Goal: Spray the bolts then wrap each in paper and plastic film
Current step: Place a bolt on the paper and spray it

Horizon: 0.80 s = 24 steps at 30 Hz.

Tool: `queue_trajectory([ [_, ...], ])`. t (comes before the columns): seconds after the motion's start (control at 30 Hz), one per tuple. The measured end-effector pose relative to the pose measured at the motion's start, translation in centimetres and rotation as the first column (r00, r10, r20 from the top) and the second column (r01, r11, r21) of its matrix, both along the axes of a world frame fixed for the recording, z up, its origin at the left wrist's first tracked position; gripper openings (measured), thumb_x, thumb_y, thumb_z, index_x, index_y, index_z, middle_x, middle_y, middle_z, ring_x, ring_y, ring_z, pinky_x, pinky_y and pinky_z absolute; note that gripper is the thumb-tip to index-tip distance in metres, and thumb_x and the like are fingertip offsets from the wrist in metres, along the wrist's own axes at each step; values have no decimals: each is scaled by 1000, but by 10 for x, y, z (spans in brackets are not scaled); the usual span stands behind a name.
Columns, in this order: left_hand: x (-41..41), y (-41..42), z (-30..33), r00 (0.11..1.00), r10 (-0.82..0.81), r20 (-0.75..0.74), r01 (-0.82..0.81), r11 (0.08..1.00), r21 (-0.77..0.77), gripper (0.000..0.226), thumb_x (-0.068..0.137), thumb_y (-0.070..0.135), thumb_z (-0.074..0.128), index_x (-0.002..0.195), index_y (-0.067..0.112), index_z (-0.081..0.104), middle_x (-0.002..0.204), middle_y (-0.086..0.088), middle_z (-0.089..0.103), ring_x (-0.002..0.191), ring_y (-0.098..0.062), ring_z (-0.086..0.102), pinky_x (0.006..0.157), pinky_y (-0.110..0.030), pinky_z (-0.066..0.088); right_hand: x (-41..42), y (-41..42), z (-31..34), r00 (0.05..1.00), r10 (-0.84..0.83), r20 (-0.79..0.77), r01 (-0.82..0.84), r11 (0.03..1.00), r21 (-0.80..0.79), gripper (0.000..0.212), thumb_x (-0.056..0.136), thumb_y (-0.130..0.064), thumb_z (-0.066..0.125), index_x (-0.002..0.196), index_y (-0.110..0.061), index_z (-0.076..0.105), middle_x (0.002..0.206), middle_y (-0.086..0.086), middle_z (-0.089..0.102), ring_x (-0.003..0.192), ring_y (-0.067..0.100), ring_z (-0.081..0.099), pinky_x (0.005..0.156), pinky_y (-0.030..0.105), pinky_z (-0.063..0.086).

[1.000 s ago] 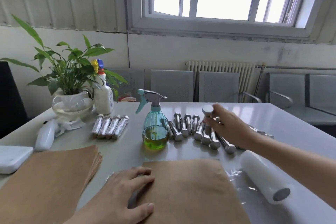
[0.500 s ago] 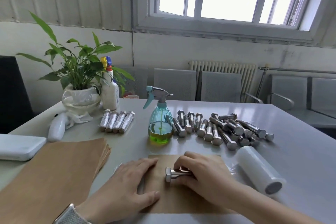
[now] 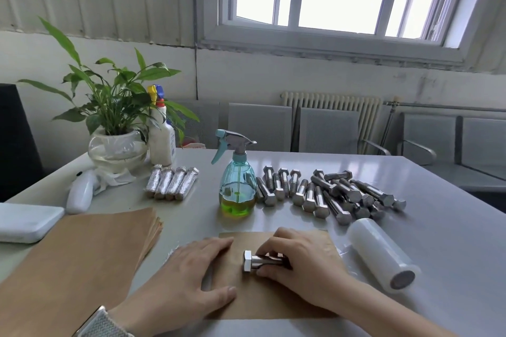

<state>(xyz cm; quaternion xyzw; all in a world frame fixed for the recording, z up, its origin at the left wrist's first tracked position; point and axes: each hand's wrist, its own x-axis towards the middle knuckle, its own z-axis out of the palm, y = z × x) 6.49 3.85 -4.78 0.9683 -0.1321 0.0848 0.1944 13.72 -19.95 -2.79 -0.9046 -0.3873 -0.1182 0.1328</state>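
a stack of brown paper sheets (image 3: 82,249) lies at the left of the grey table (image 3: 443,230), four wrapped bolts (image 3: 172,183) sit behind it, then a teal spray bottle (image 3: 237,186) of green liquid, a pile of bare steel bolts (image 3: 331,194) and a roll of plastic film (image 3: 380,252). compared with half a second ago little has changed: the shiny hex bolt (image 3: 253,261) lies in the same spot on the single paper sheet (image 3: 273,301), head pointing left. the left hand (image 3: 186,271) lies flat with straight fingers on the sheet's left edge, holding nothing, while the right hand (image 3: 301,260) curls its fingers and thumb round the bolt's shank.
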Motion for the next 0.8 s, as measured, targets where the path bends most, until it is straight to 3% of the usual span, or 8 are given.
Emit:
queue_trajectory([
  [0.2,1,1,-2,1000,-1,-3,1,1000,-9,79,80,71,54,147,47,18,147,31,25,135,13,20,114,-14,13,6,-7,4,993,15,-117,-4,996,89,41,81,-69,57,111,-42,66,100,-20,57,86,-4,48,78,3,31],
  [0.3,2,2,-4,1000,3,2,-3,1000,-4,80,79,73,53,147,49,17,146,32,24,135,13,19,113,-13,12,19,-22,27,988,-24,-155,74,943,325,27,85,-54,62,103,-36,70,89,-20,59,81,1,55,74,16,43],
  [0.4,2,2,-4,1000,2,-14,-3,1000,-7,80,78,72,54,146,49,18,146,32,25,136,12,20,114,-16,13,41,-27,51,988,-117,-103,147,923,356,14,87,-36,69,99,-28,72,83,-16,60,75,-1,56,69,20,40],
  [0.5,2,1,-1,999,-4,-37,3,1000,-18,75,79,71,56,140,56,15,140,39,20,133,15,18,110,-7,9,65,-2,74,958,-139,-250,222,912,344,39,85,-44,70,118,-22,67,96,-13,67,83,2,62,71,20,46],
  [0.57,1,0,2,998,2,-60,-4,1000,-29,72,79,70,57,134,62,11,130,49,11,125,22,14,99,4,2,76,29,82,875,-93,-474,285,893,349,79,80,-54,73,144,-16,45,129,-2,61,106,12,63,76,24,50],
  [0.63,1,0,3,998,7,-69,-10,999,-41,74,78,70,58,137,60,14,129,49,12,123,22,15,95,5,3,81,66,83,793,-104,-600,363,871,330,111,71,-65,74,154,-14,20,147,7,45,125,24,55,83,31,53],
  [0.7,3,0,2,998,4,-58,-7,999,-52,76,76,71,56,141,56,18,135,43,20,128,16,21,98,1,8,83,100,76,805,-159,-572,421,832,361,121,64,-75,73,153,-15,19,149,7,42,134,29,46,103,42,46],
  [0.8,4,0,1,999,-3,-36,1,999,-49,80,74,74,52,145,50,23,142,36,25,131,12,23,107,-9,14,85,138,67,816,-253,-519,508,742,438,104,59,-81,70,137,-20,37,135,1,54,129,26,49,108,48,37],
])
